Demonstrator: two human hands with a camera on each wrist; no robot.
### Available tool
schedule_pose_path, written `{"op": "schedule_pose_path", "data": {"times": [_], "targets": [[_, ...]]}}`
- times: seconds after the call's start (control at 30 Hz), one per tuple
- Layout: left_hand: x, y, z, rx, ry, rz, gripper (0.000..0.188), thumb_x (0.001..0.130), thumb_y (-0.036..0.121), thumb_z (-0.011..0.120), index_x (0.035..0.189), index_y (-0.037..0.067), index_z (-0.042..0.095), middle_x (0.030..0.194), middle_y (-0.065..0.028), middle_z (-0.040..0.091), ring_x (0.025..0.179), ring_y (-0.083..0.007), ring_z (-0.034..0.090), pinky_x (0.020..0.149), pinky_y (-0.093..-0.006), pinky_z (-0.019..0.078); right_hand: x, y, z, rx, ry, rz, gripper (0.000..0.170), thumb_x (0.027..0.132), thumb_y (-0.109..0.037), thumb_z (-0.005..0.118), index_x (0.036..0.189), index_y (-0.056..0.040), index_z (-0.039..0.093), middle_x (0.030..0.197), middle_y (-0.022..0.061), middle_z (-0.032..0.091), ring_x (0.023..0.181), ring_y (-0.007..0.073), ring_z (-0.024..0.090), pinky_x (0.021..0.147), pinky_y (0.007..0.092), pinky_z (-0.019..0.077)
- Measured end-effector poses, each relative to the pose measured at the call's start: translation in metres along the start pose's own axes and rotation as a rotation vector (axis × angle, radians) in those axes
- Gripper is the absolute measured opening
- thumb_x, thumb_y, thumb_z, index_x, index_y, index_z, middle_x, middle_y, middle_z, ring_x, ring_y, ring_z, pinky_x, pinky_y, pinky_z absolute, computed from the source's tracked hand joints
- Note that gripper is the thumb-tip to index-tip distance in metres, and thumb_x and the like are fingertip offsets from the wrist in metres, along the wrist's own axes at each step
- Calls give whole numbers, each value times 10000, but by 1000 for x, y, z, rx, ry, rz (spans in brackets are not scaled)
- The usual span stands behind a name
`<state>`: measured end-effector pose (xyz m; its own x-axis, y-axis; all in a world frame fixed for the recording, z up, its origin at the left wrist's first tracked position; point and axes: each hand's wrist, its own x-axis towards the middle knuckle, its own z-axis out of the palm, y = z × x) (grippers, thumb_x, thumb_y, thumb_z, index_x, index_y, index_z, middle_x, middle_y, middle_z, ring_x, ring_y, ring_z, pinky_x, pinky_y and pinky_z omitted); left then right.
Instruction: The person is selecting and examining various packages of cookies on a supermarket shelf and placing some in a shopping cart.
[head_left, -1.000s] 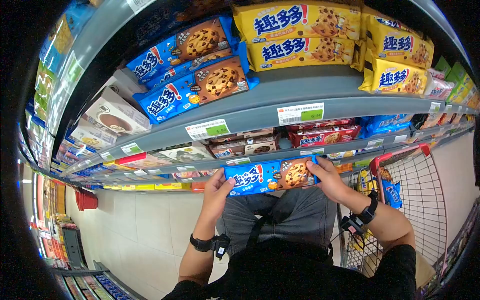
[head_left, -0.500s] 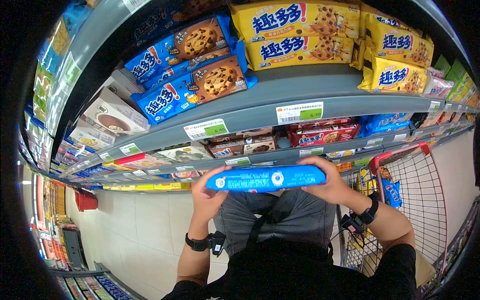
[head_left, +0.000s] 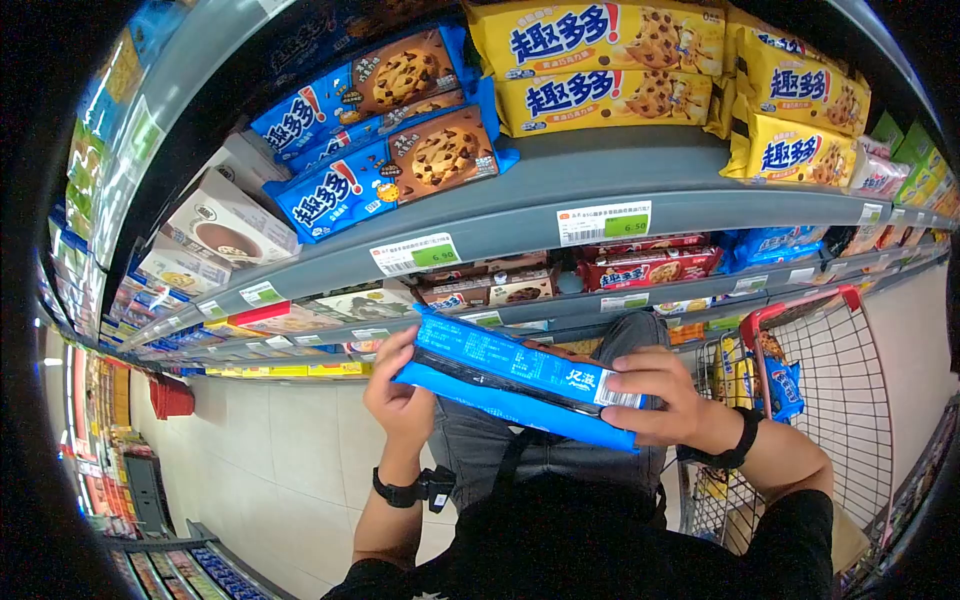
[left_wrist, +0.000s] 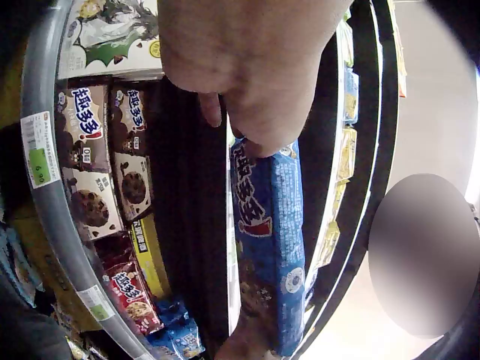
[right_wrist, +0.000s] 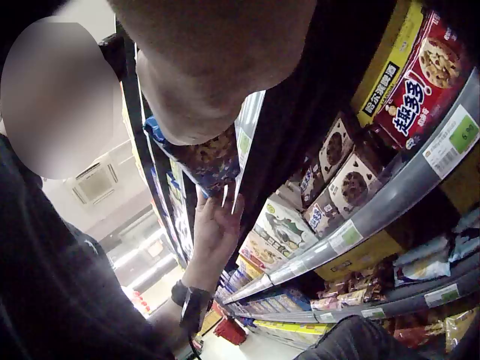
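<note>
A blue pack of cookies (head_left: 500,365) is held between both hands in front of the lap, tilted so its side with small print, a dark seam strip and a barcode faces up. My left hand (head_left: 398,390) grips its left end. The right hand (head_left: 660,395) grips the barcode end, fingers across the top. In the left wrist view the pack (left_wrist: 270,232) shows its printed front and a narrow blue side. From the right wrist, its cookie picture (right_wrist: 214,157) is visible below that hand, with the left hand (right_wrist: 217,225) at the far end.
A shelf edge (head_left: 500,230) with price tags runs across in front. Blue cookie packs (head_left: 390,170) and yellow cookie packs (head_left: 600,100) sit on it; red packs (head_left: 650,268) lie on the shelf below. A wire shopping cart (head_left: 840,400) holding packs stands at right.
Both hands have rotated the cookie pack from its front to a narrow side, then to the side with the seam and barcode. Its right end now sits lower.
</note>
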<state>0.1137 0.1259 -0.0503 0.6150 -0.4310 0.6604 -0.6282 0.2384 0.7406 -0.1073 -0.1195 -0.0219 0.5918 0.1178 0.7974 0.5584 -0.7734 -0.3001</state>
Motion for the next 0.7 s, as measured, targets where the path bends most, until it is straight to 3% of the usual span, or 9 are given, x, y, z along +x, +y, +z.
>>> {"op": "schedule_pose_path", "data": {"times": [0.17, 0.27, 0.7], "targets": [[1, 12, -3, 73, 43, 73, 309, 801, -45, 702, 1073, 26, 574, 1220, -219, 600, 1175, -310, 567, 1026, -421, 415, -1, -1, 1, -32, 18, -25, 324, 687, -89, 793, 986, -186, 714, 1185, 83, 601, 1065, 281, 585, 855, 405, 506], [5, 24, 0, 35, 72, 140, 284, 784, -66, 723, 976, 64, 557, 1169, -192, 609, 1116, -344, 605, 1029, -468, 416, -1, 1, 2, -41, 40, -44, 335, 665, -104, 812, 974, -199, 725, 1179, 77, 597, 1068, 283, 573, 877, 430, 491], [7, 32, 3, -21, 58, 189, 281, 781, -67, 726, 955, 85, 566, 1127, -165, 623, 1123, -360, 596, 974, -469, 462, -6, 2, 0, -95, 35, -68, 355, 703, -123, 774, 1034, -240, 727, 1185, 71, 580, 1092, 281, 545, 915, 467, 475]]}}
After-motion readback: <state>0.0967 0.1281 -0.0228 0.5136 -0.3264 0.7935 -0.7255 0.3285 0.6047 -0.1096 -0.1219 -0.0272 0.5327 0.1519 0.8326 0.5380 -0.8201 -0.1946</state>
